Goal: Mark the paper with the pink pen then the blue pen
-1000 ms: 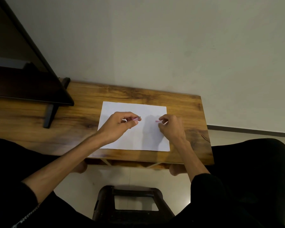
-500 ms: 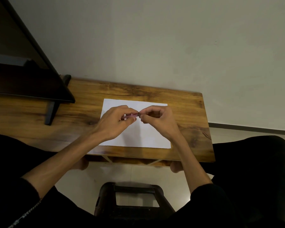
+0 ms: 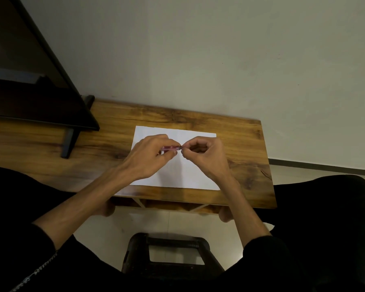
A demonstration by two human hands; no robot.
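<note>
Pink pen [image 3: 171, 147] pinched level in the left hand [image 3: 150, 158]; right hand [image 3: 204, 157] fingertips pinch its right end. Both hover over white paper [image 3: 190, 175] on the wooden table [image 3: 244, 144].

Black-clad person, forearms bare

Black sleeves [image 3: 268, 249] end below the elbows; a thin white patterned stripe runs along the left sleeve [image 3: 36, 272]; dark trousers [image 3: 325, 207] cover both legs.

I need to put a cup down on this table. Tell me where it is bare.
Bare wood lies between the screen's stand and the paper, and in a strip right of the paper to the table edge. Over the paper it is crowded: both the left hand and right hand hold a pink pen.
</note>
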